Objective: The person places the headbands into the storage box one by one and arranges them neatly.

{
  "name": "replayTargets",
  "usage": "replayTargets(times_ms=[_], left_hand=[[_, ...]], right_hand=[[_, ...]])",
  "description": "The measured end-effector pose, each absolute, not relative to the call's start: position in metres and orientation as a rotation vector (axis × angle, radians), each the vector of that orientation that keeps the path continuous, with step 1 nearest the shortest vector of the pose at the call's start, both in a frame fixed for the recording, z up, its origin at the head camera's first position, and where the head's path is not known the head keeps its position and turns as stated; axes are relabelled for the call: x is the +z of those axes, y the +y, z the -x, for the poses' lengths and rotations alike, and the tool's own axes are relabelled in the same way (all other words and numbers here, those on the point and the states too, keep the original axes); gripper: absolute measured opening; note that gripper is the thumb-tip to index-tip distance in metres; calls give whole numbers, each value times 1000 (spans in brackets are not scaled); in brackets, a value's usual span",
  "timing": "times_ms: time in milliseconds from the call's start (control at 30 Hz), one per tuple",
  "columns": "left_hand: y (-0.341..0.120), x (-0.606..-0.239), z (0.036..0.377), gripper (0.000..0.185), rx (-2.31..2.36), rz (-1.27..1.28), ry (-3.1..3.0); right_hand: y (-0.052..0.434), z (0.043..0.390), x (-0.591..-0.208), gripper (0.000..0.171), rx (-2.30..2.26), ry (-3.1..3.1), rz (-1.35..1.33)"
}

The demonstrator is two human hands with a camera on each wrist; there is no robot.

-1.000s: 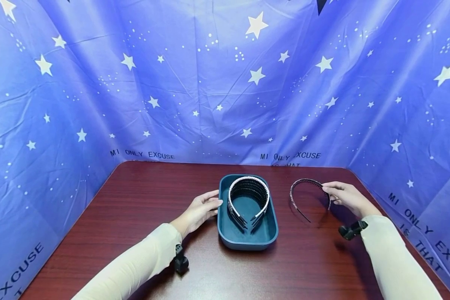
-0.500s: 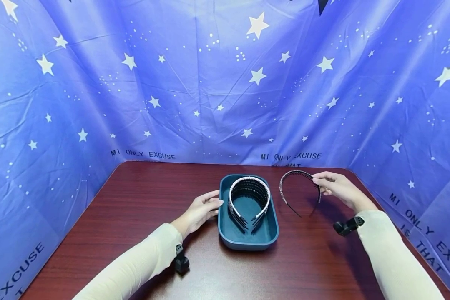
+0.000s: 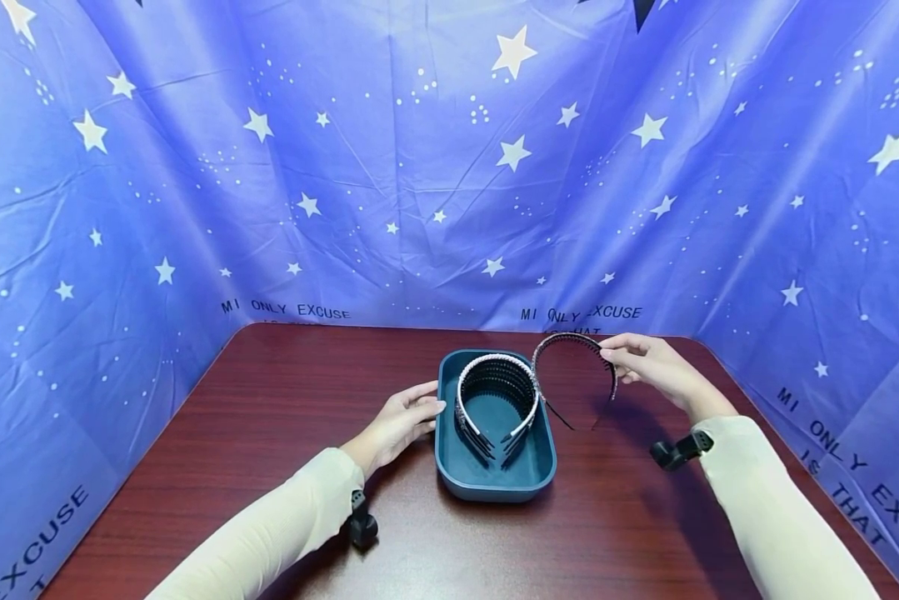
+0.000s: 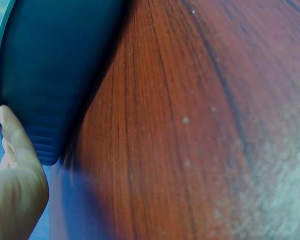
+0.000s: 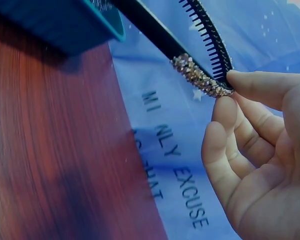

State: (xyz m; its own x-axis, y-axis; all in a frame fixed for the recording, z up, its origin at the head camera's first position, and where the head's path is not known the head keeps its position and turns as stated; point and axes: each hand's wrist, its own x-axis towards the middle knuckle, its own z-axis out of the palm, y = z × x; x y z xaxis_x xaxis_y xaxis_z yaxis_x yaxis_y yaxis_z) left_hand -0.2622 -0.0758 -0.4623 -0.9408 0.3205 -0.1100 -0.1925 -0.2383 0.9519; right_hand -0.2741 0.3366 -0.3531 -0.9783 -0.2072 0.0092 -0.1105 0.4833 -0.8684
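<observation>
My right hand [image 3: 655, 367] pinches a thin black headband [image 3: 572, 337] between thumb and fingers. Sparkling beads cover its outside, and small comb teeth line its inside, as the right wrist view shows. The held headband hangs in the air at the right edge of a dark teal tray [image 3: 494, 486], its near leg overlapping the tray's rim from this angle. Inside the tray, several headbands [image 3: 497, 358] stand nested together, a white beaded one uppermost. My left hand [image 3: 400, 421] rests against the tray's left side, fingers nearly straight; in the left wrist view a fingertip [image 4: 6, 114] touches near the rim.
The tray stands on a reddish-brown wooden table [image 3: 292, 400]. Blue cloth [image 3: 389, 167] with white stars and printed letters encloses the table at the back and both sides. A black wrist camera [image 3: 680, 451] sits at the right sleeve, another [image 3: 362, 521] at the left.
My right hand has carried the held headband leftward and slightly up, from the table's right side to the tray's right edge. The left hand and tray have stayed in place.
</observation>
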Motion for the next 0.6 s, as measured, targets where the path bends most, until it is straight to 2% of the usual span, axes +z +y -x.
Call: replayTargets(times_ms=[600], left_hand=[[-76,-463,262,57,2223,-168,1704]], right_hand=[[293,274,-352,41,-1548,2588,378]])
